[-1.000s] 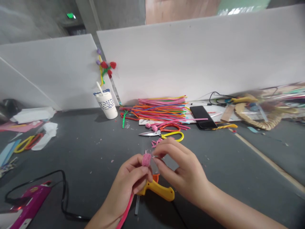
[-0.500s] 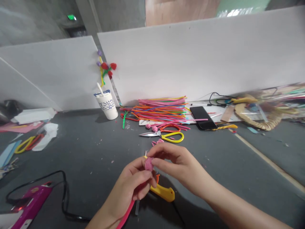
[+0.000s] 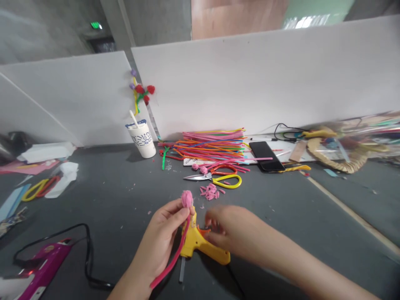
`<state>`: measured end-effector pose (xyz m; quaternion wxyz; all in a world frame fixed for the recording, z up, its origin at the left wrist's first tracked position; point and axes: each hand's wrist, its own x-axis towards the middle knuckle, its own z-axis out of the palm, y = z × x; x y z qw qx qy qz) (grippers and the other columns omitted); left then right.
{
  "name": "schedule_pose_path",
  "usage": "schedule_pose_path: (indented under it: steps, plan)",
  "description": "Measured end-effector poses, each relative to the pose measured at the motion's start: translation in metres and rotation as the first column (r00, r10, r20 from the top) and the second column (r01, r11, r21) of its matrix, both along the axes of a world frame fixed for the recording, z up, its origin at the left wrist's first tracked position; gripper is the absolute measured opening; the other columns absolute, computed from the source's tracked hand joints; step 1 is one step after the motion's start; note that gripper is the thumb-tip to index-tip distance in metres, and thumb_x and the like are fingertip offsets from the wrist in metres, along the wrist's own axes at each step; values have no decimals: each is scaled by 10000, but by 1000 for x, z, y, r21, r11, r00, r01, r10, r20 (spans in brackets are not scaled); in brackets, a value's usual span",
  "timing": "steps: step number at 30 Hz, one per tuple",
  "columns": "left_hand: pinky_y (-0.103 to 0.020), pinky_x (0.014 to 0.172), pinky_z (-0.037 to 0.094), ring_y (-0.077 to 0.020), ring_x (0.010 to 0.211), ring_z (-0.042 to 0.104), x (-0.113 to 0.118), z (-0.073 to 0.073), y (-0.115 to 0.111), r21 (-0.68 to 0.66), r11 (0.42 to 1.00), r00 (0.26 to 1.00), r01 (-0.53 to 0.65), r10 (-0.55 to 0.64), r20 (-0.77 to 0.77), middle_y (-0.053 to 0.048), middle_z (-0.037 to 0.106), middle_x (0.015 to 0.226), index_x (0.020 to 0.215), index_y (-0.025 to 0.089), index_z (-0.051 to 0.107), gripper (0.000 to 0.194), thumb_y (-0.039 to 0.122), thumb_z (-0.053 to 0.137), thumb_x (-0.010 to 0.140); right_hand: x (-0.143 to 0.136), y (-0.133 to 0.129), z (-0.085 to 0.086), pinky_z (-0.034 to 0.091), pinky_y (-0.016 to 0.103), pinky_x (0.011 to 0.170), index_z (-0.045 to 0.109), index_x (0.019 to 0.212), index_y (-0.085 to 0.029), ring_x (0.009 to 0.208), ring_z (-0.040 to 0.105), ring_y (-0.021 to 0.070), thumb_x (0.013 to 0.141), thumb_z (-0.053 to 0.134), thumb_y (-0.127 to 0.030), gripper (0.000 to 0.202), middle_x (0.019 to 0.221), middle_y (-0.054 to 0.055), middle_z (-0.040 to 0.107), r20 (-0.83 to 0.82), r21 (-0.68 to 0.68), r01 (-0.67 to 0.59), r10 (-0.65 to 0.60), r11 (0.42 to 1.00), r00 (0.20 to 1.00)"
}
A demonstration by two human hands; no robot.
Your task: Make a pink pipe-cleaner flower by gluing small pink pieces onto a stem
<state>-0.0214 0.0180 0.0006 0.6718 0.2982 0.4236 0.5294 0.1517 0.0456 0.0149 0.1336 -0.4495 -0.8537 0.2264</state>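
A pink fuzzy ball (image 3: 186, 199) tops a darker pink pipe cleaner stem (image 3: 171, 264), forming a small flower. My left hand (image 3: 167, 231) is closed on it, thumb and fingers pinching just under the ball, while the stem curves down across the palm to the wrist. Beneath and beside that hand lies a yellow hot glue gun (image 3: 200, 246) with an orange trigger and a clear glue stick at its back. My right hand (image 3: 233, 229), blurred, hovers by the trigger and handle; its bent fingers are apart, with nothing visible between them. Pink pipe cleaner snippets (image 3: 210, 191) lie beyond.
Scissors (image 3: 218, 178) with red and yellow handles lie ahead, near two pink balls. Behind them are bundled pipe cleaners (image 3: 212, 143), a phone (image 3: 266, 156) and a white cup (image 3: 142, 139). A magenta tool (image 3: 46, 268) with a black cord sits at left.
My right hand has come off the pink ball and moved down and right, beside the glue gun. My left hand now holds the flower upright, slightly further left, showing more of the glue gun.
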Motion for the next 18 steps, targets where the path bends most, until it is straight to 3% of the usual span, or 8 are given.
schedule_pose_path:
  steps: [2,5,8,11,14,16,18]
  plan:
    - [-147,537,417,-53,536,496,-3,4,2,31,999,998,-32,34,-45,8,637,652,723,146,735,163,285,816,701,-7,-8,-10,417,271,512,689,838,-171,650,668,226,712,713,-186,129,818,79,713,205,29,-91,84,995,975]
    - [-118,419,285,-10,448,352,-8,5,3,117,992,983,-55,74,-166,9,645,667,739,145,731,152,287,785,737,-20,-18,-23,496,336,618,683,937,-137,812,675,295,724,659,-146,214,939,137,691,292,68,-97,73,993,954]
    - [-133,405,292,-29,456,409,-12,6,4,208,977,973,-54,98,-210,-8,665,699,759,162,723,131,290,749,770,-26,-21,-29,512,358,708,673,947,-125,913,645,306,705,576,-62,268,993,159,662,285,80,-84,58,993,957]
    - [-142,431,344,-52,498,482,-14,7,5,231,971,973,-60,109,-206,-22,672,699,739,153,716,151,298,747,764,-23,-20,-32,506,331,691,650,930,-125,845,647,264,670,541,-37,296,965,139,642,268,67,-70,49,995,962]
    - [-127,419,323,-40,485,470,-13,10,6,198,978,979,-63,100,-180,-19,668,676,715,134,705,190,315,743,761,-13,-15,-31,474,290,608,597,901,-140,721,627,201,679,527,-46,251,942,107,618,151,46,34,-41,998,988]
    - [-120,403,305,-28,457,450,-12,10,7,173,981,980,-84,112,-162,-14,665,648,699,125,699,203,315,748,748,-5,-10,-26,456,279,595,566,849,-160,697,604,185,714,529,-71,166,896,85,611,-58,41,117,-114,992,992]
    - [-116,386,297,-24,435,448,-12,8,8,144,982,978,-121,143,-152,-15,675,633,698,121,699,199,308,760,727,2,-6,-21,458,277,620,554,807,-185,719,596,186,785,529,-131,64,843,61,611,-307,51,164,-141,985,941]
